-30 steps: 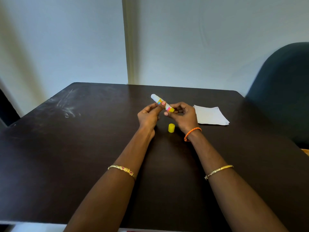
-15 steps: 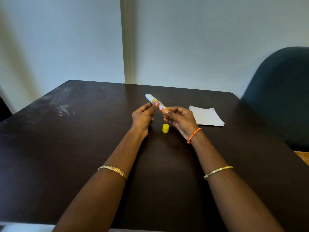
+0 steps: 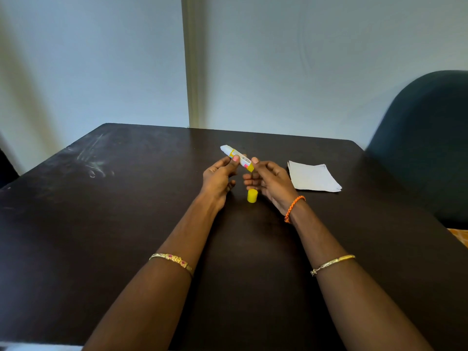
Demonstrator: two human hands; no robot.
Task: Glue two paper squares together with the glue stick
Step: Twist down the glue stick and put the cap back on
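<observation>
From the head view, your left hand (image 3: 217,177) pinches the white glue stick with its yellow base and coloured label (image 3: 236,158) above the middle of the dark brown tabletop (image 3: 101,224), its white tip tilted up toward the far left corner. Your right hand (image 3: 269,182) grips the stick's yellow base end with its fingertips. The small yellow cap (image 3: 252,195) stands on the tabletop just below both hands. The stack of white paper squares (image 3: 312,177) lies toward the far right corner, beside your right hand.
</observation>
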